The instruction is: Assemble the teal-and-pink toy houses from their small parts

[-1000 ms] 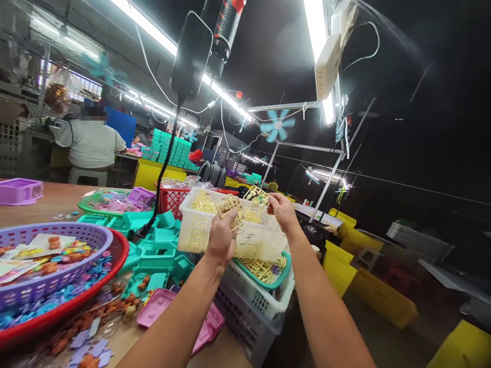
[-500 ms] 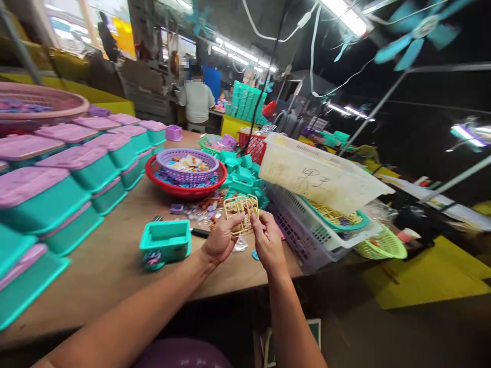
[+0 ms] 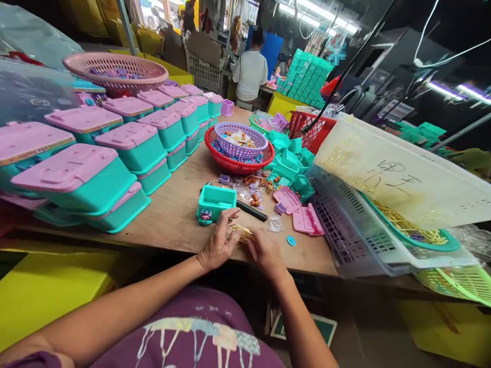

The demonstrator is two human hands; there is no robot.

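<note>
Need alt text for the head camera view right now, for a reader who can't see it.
Both hands, left hand and right hand, press a yellow plastic parts frame against the near edge of a wooden table. An open teal box sits just beyond the left hand, with stacked pink-lidded teal boxes to the left.

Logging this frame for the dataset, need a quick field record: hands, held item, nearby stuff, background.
left hand: on the table edge, fingers on a yellow plastic parts frame
right hand: gripping the same frame from the right
nearest item: open teal box, black pen-like tool beside it
left of table: stacked teal boxes with pink lids
centre: purple basket inside red basket
right: white crate
background: a seated person
</note>
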